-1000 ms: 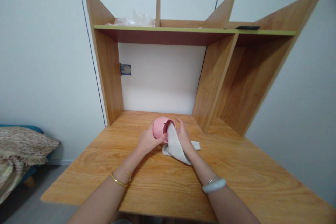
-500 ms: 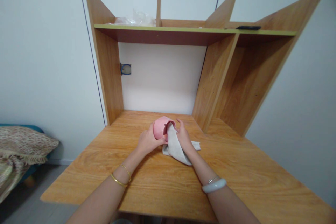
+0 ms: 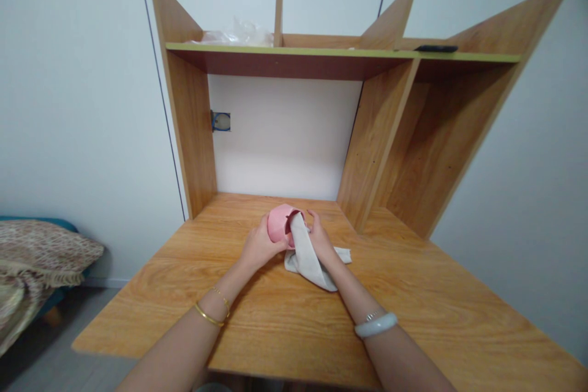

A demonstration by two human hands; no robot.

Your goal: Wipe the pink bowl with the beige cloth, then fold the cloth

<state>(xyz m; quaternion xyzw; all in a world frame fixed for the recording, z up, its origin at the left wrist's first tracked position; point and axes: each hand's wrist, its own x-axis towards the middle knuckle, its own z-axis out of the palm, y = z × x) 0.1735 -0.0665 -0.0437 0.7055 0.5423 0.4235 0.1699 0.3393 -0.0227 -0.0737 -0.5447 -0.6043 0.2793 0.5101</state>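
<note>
My left hand [image 3: 261, 246] is wrapped round a pink cup-like container [image 3: 278, 223], which lies tilted with its opening toward the right. A light grey cloth [image 3: 307, 257] runs from inside that opening down to the desk, where part of it spreads out. My right hand [image 3: 320, 239] grips the cloth at the mouth of the container; some of its fingers are hidden by the cloth and the rim. Both hands are just above the wooden desktop [image 3: 266, 324].
A wooden hutch with dividers [image 3: 372, 141] rises behind the hands. On its shelf [image 3: 316, 55] lie a clear plastic bag [image 3: 241, 33] and a dark flat object [image 3: 435, 48]. An uncovered wall socket box [image 3: 221, 122] is at the back left. A patterned blanket [image 3: 43, 251] lies far left.
The right hand has shifted very slightly at the container's mouth, with the cloth. The left hand keeps its hold on the pink container, almost unmoved.
</note>
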